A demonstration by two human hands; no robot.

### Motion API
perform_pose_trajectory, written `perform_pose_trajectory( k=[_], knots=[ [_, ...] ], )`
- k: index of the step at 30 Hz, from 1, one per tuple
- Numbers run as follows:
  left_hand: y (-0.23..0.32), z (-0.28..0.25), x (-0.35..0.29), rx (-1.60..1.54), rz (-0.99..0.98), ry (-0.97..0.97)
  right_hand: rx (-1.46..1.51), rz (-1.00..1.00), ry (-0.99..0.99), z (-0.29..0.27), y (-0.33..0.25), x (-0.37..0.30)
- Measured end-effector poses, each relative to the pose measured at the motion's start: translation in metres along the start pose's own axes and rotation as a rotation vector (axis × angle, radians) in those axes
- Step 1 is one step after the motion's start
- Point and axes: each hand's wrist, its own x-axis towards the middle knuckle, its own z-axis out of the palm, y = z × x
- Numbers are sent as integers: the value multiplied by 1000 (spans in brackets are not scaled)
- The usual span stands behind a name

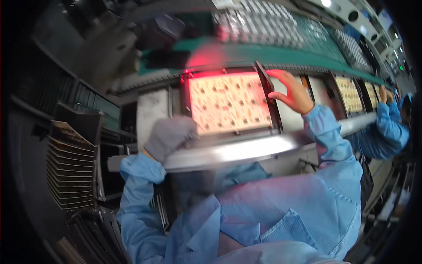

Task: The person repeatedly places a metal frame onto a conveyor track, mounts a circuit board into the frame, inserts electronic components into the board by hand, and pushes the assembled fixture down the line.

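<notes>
A pale circuit board panel (pixel 228 103) dotted with dark components lies in a black frame (pixel 276 115) on the conveyor line in front of me. Red light washes over the panel, strongest on its left side. My right hand (pixel 292 92) is bare, its thumb and fingers curved around the upper right edge of the frame. At the panel's lower left corner is my left hand (pixel 171 136), in a grey glove. Its fingers look bent but are smeared by motion, so their grip on the frame is not visible.
A metal rail (pixel 237 152) runs between my body and the panel. On the left stands a rack (pixel 70 167) of stacked boards. Silvery parts (pixel 259 26) sit on a green surface (pixel 176 61) beyond the conveyor. More panels (pixel 349 94) and a co-worker's blue sleeve (pixel 391 132) are at right.
</notes>
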Motion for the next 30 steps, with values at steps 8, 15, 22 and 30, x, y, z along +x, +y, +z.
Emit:
perform_pose_trajectory(
  k=[8,15,22,30],
  knots=[
    [-5,2,13,47,62,202,26,-30,-149,5,-22,-47],
    [1,8,9,89,34,213,-391,-685,-30,9,3,-15],
    [-2,3,62,-111,-246,309,-364,-190,88,20,39,53],
    [-64,36,126,263,-351,687,-317,175,17,66,51,71]
  ],
)
